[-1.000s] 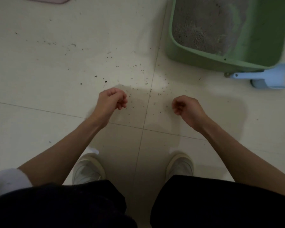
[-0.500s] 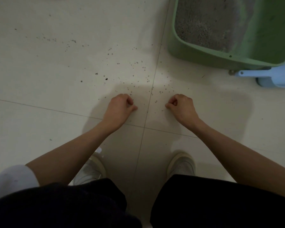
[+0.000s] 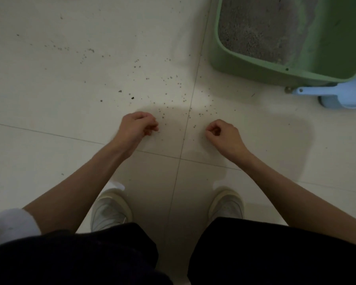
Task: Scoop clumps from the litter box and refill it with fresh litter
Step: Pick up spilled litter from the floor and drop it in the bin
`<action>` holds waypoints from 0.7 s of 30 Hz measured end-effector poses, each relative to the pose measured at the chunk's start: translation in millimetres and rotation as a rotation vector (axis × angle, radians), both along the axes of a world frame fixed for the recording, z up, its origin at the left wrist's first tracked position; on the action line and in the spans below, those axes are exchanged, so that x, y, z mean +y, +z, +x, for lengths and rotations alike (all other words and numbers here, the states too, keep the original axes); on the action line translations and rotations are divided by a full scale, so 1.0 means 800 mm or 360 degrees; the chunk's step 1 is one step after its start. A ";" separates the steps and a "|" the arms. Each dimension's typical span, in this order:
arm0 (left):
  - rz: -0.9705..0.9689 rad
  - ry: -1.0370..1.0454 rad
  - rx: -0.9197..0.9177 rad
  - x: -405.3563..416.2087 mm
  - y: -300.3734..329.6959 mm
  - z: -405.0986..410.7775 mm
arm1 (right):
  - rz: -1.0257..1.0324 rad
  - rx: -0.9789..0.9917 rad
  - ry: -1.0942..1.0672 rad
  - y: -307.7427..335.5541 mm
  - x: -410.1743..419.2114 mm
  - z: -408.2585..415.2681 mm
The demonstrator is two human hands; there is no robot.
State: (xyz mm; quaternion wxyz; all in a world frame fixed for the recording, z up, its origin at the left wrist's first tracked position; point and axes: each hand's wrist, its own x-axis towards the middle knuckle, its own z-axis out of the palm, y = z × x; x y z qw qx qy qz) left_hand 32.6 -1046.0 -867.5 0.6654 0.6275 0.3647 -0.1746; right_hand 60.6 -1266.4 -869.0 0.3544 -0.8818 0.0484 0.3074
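While both hands hang above the floor, entries as follows.
Left hand: fingers curled in, nothing visibly held; hovers left of the lengthwise tile seam.
Right hand: fingers curled in, nothing visibly held; right of that seam, well apart from the left hand.
Open room: bare floor between the two hands and across the whole left side; the right far corner is taken up.
Litter box: green, at the floor's far right, cut by the top and right picture edges; grey litter inside, piled toward its left side.
Scoop: pale blue, on the floor touching or just beside the box's near right corner; cannot tell which.
Surface: pale glossy tiles, two seams crossing near the hands; dim light.
Scattered grains: many, uncounted, between hands and box.
Count: hands 2; shoes 2; box 1; scoop 1.
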 end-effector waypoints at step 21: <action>0.0948 -0.0900 -0.0078 -0.002 -0.018 -0.015 | 0.0734 0.0504 -0.0617 0.004 0.010 -0.002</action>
